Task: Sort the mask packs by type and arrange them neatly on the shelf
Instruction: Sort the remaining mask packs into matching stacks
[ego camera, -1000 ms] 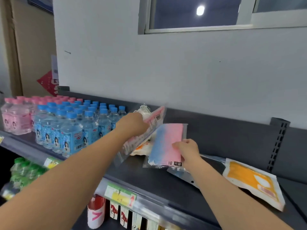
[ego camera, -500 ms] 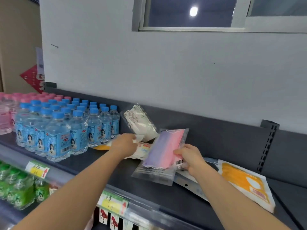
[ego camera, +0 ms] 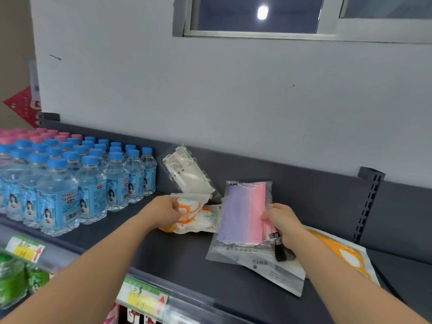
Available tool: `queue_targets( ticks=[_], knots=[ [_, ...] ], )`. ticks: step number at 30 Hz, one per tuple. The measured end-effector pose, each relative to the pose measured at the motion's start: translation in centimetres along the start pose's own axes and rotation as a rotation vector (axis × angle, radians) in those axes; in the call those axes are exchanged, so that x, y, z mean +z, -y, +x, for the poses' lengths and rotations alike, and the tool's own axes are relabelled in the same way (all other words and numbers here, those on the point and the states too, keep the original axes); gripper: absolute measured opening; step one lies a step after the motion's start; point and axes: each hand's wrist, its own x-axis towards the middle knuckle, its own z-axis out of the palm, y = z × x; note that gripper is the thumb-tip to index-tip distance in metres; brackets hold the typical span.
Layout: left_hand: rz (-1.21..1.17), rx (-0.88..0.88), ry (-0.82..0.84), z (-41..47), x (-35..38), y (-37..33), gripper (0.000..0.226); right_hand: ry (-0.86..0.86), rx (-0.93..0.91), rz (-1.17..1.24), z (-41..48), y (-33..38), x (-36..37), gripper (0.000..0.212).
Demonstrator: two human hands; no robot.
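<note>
At the centre of the frame we see the left hand (ego camera: 166, 212) with its fingers curled, pinching the near edge of a soft white mask pack printed with orange shapes (ego camera: 195, 217), which lies flat on the dark grey metal shelf (ego camera: 182, 260). Just right of it, the right hand (ego camera: 281, 220) grips the right edge of a clear plastic pack of masks shading from purple to pink (ego camera: 243, 215), thumb on its front face. This pack is tilted up, its lower end resting on a flat grey-white mask pack with dark print (ego camera: 268, 268) that lies towards the lower right of the shelf. A small black item sits below the right wrist; we cannot tell what it is.

Behind the left hand, a clear pack of white masks (ego camera: 187, 174) leans tilted against the shelf's back panel. At the right edge, partly hidden by the right forearm, lies a flat white pack with a large orange print (ego camera: 343, 256).

On the left of the frame stand rows of clear water bottles with blue caps (ego camera: 93, 183), with pink-capped bottles (ego camera: 35, 134) behind them in the far left. A yellow and green price tag (ego camera: 142, 298) hangs on the shelf's front rail at the bottom, and green bottles (ego camera: 14, 279) show in the lower left corner.
</note>
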Motion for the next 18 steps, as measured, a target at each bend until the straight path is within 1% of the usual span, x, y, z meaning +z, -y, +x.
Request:
queue_targets(
  ticks=[1,2,3,4,5,6,7,8,10,12,15,17,18],
  knots=[
    [-0.043,0.017,-0.048,-0.1,-0.1,-0.1,0.024,0.0,0.002,0.0,0.2,0.0,0.0,0.029],
    [-0.138,0.036,-0.106,-0.1,-0.2,-0.1,0.024,0.0,0.003,-0.004,0.3,0.0,0.0,0.029],
    [-0.282,0.049,-0.14,-0.2,-0.3,-0.2,0.024,0.001,0.005,-0.008,0.4,0.0,0.1,0.029],
    [-0.427,0.056,-0.13,-0.3,-0.4,-0.3,0.03,0.005,0.009,-0.009,0.4,0.0,0.1,0.027],
    [-0.537,0.061,-0.057,-0.4,-0.6,-0.4,0.042,0.005,0.016,-0.008,0.4,-0.1,0.1,0.024],
    [-0.607,0.064,0.049,-0.4,-0.6,-0.3,0.052,0.008,0.025,-0.008,0.3,0.0,0.2,0.022],
    [-0.646,0.063,0.155,-0.3,-0.6,-0.1,0.055,0.012,0.035,-0.012,0.2,0.0,0.2,0.02],
    [-0.673,0.065,0.234,-0.3,-0.6,0.0,0.053,0.017,0.042,-0.012,0.1,-0.1,0.2,0.02],
    [-0.673,0.06,0.298,0.1,-0.5,0.5,0.043,0.027,0.055,-0.01,0.0,-0.2,0.1,0.019],
    [-0.636,0.053,0.278,0.6,-0.5,0.6,0.03,0.036,0.069,-0.008,-0.1,-0.4,0.0,0.017],
    [-0.599,0.007,0.155,1.1,-0.1,-0.1,0.012,0.045,0.079,0.004,-0.3,-0.5,0.0,0.018],
    [-0.577,0.019,0.081,1.3,0.7,-0.7,0.011,0.057,0.073,0.005,-0.4,-0.6,-0.1,0.022],
    [-0.495,0.043,0.034,1.3,1.1,-0.9,0.01,0.061,0.07,0.002,-0.4,-0.7,-0.1,0.023]
  ],
)
